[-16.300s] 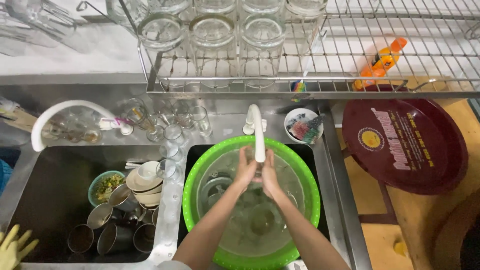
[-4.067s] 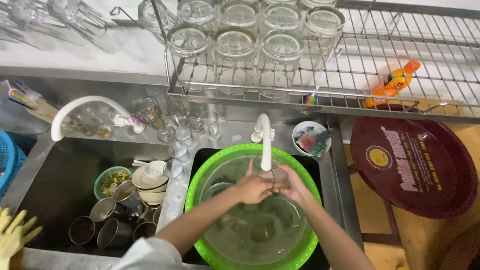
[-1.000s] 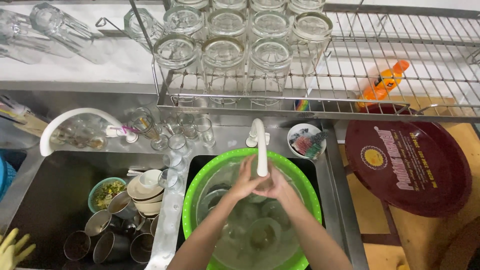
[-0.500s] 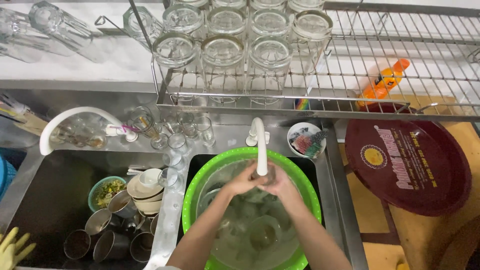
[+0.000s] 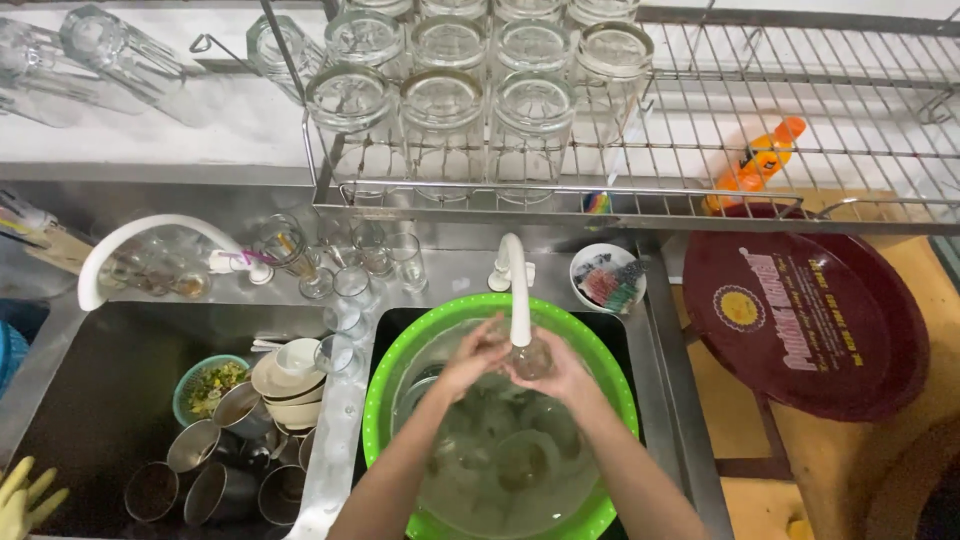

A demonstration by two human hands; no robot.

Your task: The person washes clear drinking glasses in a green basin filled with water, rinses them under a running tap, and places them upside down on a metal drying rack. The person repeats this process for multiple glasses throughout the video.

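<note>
My left hand (image 5: 474, 357) and my right hand (image 5: 560, 372) are together under the white tap (image 5: 517, 290), both wrapped around a clear glass (image 5: 527, 356). They hover over a green basin (image 5: 391, 365) that sits in the right sink and is full of water with several submerged glasses. The glass is mostly hidden by my fingers.
Upturned glasses (image 5: 440, 105) fill a wire rack (image 5: 760, 110) above, with an orange bottle (image 5: 755, 165) on it. The left sink (image 5: 60, 390) holds steel cups (image 5: 195, 445), stacked bowls (image 5: 290, 385) and a bowl of scraps. A dark red round tray (image 5: 810, 325) lies right. A yellow glove (image 5: 25, 495) shows bottom left.
My hands have stayed under the tap, shifting only slightly around the glass. The view has barely moved.
</note>
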